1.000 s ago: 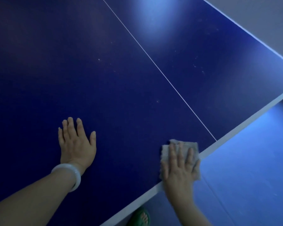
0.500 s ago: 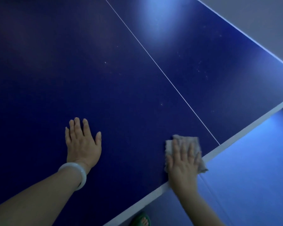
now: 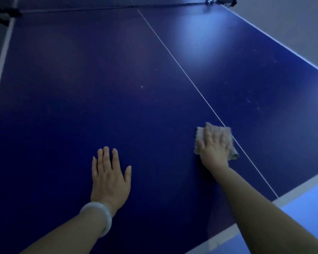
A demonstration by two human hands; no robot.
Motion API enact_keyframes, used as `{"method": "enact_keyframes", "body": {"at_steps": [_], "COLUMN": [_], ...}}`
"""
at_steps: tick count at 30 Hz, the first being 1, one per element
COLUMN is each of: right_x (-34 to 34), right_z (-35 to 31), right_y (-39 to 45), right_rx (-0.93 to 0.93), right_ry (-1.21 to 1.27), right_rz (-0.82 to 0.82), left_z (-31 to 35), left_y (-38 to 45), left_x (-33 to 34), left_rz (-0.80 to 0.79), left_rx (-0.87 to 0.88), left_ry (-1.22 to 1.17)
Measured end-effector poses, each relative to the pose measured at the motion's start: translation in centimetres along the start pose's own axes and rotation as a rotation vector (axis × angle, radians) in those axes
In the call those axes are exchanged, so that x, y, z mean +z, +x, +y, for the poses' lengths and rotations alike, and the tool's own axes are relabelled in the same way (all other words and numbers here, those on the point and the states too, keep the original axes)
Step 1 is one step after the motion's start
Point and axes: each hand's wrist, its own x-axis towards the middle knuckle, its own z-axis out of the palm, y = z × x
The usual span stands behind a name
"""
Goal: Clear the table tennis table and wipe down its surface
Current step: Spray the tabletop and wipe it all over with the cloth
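Grey cloth [image 3: 228, 133] under flat R hand [image 3: 214, 150] | L hand [image 3: 109, 177] flat, empty, on blue table [image 3: 81, 88]

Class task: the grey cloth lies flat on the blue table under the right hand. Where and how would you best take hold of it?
Probably pinch the cloth at its bunched near-right corner, coming from the right. That corner sticks out past the right hand and looks slightly lifted off the table; the rest lies pressed flat.
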Motion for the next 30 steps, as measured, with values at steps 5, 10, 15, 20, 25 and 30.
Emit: {"method": "enact_keyframes", "body": {"at_steps": [5, 10, 15, 20, 25, 30], "right_x": [2.9, 0.1, 0.8, 3.9, 3.8, 3.5], "right_z": [-4.1, 2.4, -2.9, -9.0, -8.7, -9.0], "right_y": [-3.4, 0.8, 1.4, -1.8, -1.9, -2.3], "right_rx": [-0.710, -0.286, 0.068, -0.453, -0.419, -0.409], "right_ry": [-0.088, -0.165, -0.008, -0.113, -0.076, -0.094], "right_rz": [-0.103, 0.065, 0.073, 0.083, 0.107, 0.081], "left_z": [-0.2, -0.1, -0.1, 0.0, 0.0, -0.7], "left_y": [-0.1, 0.0, -0.1, -0.2, -0.2, 0.5], "left_x": [0.2, 0.0, -0.4, -0.8, -1.6, -1.9], "left_rz": [-0.006, -0.024, -0.033, -0.070, -0.104, -0.135], "left_rx": [-0.005, -0.005, -0.015, -0.016, -0.003, 0.038], "left_ry": [0.017, -0.009, 0.006, 0.030, 0.012, -0.070]}}
